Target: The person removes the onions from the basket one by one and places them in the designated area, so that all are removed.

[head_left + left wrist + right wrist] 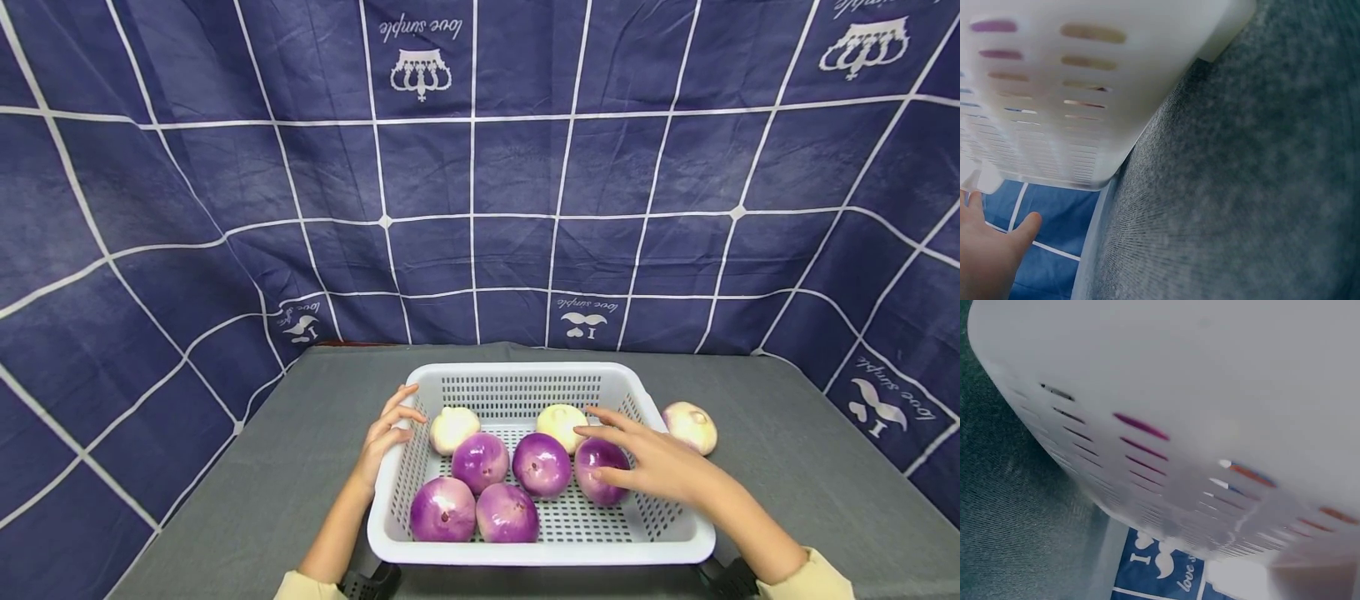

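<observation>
A white slotted plastic basket (540,553) holds several purple-and-white turnips, such as the one (542,465) near its middle. My left hand (386,437) is at the basket's left rim, fingers spread and their tips reaching over the edge; the left wrist view shows its thumb held away from the wall. Over the right rim reaches my right hand (652,454), with straight, parted fingers above the rightmost purple turnip (602,483) and the thumb across its front. Beside those fingertips sits a pale-side-up turnip (561,427).
Outside the basket's right wall, another turnip (690,427) lies on the grey cloth-covered table (817,500). Blue checked fabric (517,167) hangs behind and along both sides. Inside the basket, a pale turnip (453,430) sits near the left wall.
</observation>
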`<state>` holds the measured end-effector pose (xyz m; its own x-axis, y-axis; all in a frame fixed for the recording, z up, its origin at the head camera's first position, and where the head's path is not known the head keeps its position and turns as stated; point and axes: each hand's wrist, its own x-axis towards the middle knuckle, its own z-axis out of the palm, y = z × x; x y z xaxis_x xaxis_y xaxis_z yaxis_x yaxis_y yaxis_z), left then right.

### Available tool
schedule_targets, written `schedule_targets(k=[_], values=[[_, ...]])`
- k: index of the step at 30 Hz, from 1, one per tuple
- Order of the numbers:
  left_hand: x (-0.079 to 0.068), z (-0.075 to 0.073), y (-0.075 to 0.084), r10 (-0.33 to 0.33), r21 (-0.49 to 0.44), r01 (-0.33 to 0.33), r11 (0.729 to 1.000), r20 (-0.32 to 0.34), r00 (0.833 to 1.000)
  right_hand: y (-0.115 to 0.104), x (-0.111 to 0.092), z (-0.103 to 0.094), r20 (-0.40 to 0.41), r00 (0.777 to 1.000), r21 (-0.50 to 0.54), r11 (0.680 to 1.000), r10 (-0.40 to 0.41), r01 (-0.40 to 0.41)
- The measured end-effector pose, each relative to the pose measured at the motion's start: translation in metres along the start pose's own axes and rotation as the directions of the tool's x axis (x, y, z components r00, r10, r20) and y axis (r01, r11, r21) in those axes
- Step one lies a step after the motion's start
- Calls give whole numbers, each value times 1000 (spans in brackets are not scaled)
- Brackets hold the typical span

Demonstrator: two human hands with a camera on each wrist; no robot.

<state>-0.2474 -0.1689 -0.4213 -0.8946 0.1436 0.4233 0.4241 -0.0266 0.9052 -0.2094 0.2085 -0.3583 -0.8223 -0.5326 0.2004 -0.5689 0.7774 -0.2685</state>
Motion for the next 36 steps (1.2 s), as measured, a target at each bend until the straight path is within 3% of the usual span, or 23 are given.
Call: schedule_targets(k=[9, 18, 29, 36], values=[[1, 1, 1, 6, -12, -6, 1000, 11, 1000, -1, 6, -1, 80, 996, 1, 999, -46, 46], [1, 1, 3, 18, -7, -18, 1000, -1, 1000, -3, 15, -1, 162, 987, 7, 1000, -3, 2], [2, -2, 2, 21, 6, -21, 1000, 12, 1000, -4, 19, 5, 218, 975, -93, 994, -30, 52], [1, -2, 1, 18, -4, -18, 1000, 19, 1000, -3, 16, 4, 209, 976, -109, 991, -57, 81]])
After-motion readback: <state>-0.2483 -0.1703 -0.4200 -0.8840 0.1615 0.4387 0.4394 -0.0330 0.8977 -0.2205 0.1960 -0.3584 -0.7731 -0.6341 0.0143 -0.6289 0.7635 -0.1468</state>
